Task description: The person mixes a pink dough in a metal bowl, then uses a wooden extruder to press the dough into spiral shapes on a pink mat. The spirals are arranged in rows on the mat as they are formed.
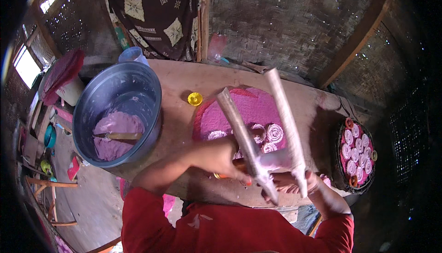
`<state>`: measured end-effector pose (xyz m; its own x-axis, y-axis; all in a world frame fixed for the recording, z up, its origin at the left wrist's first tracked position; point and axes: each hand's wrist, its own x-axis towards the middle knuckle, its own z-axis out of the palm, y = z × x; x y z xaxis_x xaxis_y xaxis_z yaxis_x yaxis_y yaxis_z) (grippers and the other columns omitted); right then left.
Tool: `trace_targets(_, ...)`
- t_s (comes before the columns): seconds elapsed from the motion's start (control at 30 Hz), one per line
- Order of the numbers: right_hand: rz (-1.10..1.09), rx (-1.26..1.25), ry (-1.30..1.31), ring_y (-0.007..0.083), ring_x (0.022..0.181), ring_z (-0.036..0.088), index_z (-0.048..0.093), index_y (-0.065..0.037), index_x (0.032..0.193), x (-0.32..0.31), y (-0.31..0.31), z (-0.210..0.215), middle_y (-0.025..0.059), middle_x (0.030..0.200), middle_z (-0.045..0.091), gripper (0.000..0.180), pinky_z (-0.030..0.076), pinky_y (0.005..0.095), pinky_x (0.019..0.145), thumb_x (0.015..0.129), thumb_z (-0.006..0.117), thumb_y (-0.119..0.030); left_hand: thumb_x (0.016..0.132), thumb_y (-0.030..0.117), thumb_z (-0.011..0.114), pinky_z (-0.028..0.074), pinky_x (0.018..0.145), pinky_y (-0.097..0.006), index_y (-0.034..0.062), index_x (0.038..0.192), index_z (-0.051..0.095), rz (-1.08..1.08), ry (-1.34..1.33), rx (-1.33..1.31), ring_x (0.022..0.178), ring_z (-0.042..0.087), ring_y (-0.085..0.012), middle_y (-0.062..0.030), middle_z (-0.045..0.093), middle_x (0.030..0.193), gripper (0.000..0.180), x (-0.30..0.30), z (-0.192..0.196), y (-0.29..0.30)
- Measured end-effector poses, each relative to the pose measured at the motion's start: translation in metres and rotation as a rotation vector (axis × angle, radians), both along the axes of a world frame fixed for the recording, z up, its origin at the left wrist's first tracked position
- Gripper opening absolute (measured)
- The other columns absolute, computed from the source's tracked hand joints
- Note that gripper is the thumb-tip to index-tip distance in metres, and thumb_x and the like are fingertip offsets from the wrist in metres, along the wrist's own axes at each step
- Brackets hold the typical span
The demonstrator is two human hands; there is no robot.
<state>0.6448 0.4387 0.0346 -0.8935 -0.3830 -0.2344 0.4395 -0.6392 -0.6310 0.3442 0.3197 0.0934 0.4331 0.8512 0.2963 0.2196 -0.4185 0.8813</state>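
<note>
A wooden press with two long handles (pixel 241 131) stands tilted in front of me, smeared with pale dough near its lower end. Behind the near ends of its handles is my right hand (pixel 292 184), its fingers curled about the press. My left hand (pixel 223 156) is bent over a small orange mould (pixel 239 163), mostly hidden by the fingers. Just beyond lies a round pink mat (pixel 235 110) bearing several pale pink dough rosettes (pixel 275 133). Part of the mat is hidden by the press and my left arm.
On the left a deep grey-blue basin (pixel 154 101) holds pink dough (pixel 115 126) with a wooden paddle (pixel 122 136) in it. A yellow fluted mould (pixel 194 98) sits on the wooden table (pixel 177 78). At right lies a round tray (pixel 343 172) of rosettes and small moulds.
</note>
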Motion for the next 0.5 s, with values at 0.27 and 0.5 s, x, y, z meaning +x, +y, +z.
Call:
trace_targets(0.27, -0.085, -0.153, 0.215, 0.0408, 0.110, 0.059, 0.026, 0.011, 0.141, -0.077, 0.064, 0.007, 0.0350, 0.127, 0.049, 0.142, 0.046, 0.0506, 0.094, 0.053, 0.036, -0.101, 0.089, 0.050, 0.050, 0.033, 0.111, -0.047, -0.0013, 0.146, 0.027, -0.094, -1.153, 0.044, 0.129, 0.042, -0.0384, -0.0289, 0.040, 0.139, 0.080, -0.051, 0.063, 0.111)
trace_targets(0.5, -0.180, 0.438, -0.120, 0.0453, 0.109, 0.057, 0.024, 0.002, 0.145, -0.163, 0.126, 0.012, 0.0302, 0.133, 0.046, 0.109, 0.049, 0.0569, 0.086, 0.079, 0.028, -0.084, 0.095, 0.052, 0.041, 0.041, 0.104, -0.042, 0.0009, 0.130, 0.051, 0.308, -1.544, -0.210, 0.121, 0.053, -0.0281, -0.0140, 0.058, 0.127, 0.063, -0.155, -0.086, 0.179)
